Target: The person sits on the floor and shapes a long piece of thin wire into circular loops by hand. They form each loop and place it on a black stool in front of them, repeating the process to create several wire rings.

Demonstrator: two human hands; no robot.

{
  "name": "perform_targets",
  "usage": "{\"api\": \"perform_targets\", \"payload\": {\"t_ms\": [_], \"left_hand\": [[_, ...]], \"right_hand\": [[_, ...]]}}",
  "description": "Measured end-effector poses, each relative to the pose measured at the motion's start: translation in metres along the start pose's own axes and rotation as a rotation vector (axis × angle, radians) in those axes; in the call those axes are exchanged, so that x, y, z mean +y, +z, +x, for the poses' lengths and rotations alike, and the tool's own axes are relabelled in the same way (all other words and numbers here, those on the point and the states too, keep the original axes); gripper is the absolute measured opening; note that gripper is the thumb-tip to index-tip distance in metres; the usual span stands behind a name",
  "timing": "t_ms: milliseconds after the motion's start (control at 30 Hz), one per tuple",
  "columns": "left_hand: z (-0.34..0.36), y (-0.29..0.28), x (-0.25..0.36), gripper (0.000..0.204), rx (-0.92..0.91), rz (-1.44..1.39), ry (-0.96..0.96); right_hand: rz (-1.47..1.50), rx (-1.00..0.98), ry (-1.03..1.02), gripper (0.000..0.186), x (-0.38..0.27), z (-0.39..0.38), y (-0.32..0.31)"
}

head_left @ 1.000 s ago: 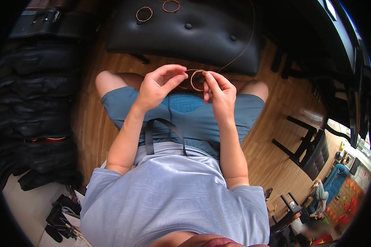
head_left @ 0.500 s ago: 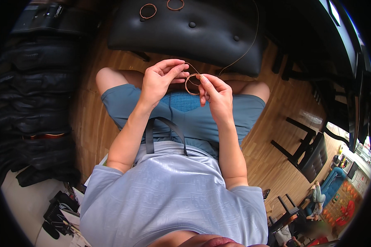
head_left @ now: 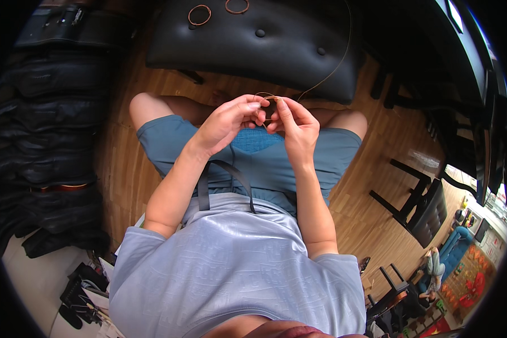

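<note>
My left hand (head_left: pixel 231 119) and my right hand (head_left: pixel 296 125) meet over my lap, fingers pinched on a thin coppery wire coil (head_left: pixel 268 94), whose lower part is partly hidden by them. A loose strand (head_left: pixel 327 77) runs from beside my hands up across the tufted black bench (head_left: pixel 236 48) in front of me. Two similar coils, a left one (head_left: pixel 190 16) and a right one (head_left: pixel 237 12), lie on that bench near its far side.
Black padded cases (head_left: pixel 50 135) are stacked at left. A black chair (head_left: pixel 428 211) stands on the wooden floor (head_left: pixel 355 225) at right, with glossy black furniture (head_left: pixel 462 84) beyond it. In the lower right distance, a person (head_left: pixel 434 265) is by a blue sofa (head_left: pixel 456 248).
My left hand rose, then came back down and right to meet my right hand, and both now close round the coil, which is less visible than before.
</note>
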State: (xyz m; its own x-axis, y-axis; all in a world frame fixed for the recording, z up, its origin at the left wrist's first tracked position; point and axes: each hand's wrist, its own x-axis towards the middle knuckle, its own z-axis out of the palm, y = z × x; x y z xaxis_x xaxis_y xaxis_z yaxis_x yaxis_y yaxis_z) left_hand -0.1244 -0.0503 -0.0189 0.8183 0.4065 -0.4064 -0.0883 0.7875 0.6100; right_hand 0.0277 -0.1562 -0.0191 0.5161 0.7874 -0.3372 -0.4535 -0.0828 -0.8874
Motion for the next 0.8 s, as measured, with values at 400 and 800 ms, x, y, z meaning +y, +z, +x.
{"api": "perform_targets", "payload": {"t_ms": [400, 800], "left_hand": [[-0.01, 0.008, -0.003, 0.053, 0.05, 0.346, 0.039], [-0.002, 0.005, -0.014, 0.025, 0.277, 0.235, 0.266]], "right_hand": [[-0.029, 0.046, -0.106, 0.022, -0.006, 0.005, -0.008], [0.107, -0.023, 0.022, 0.024, -0.005, 0.006, -0.006]]}}
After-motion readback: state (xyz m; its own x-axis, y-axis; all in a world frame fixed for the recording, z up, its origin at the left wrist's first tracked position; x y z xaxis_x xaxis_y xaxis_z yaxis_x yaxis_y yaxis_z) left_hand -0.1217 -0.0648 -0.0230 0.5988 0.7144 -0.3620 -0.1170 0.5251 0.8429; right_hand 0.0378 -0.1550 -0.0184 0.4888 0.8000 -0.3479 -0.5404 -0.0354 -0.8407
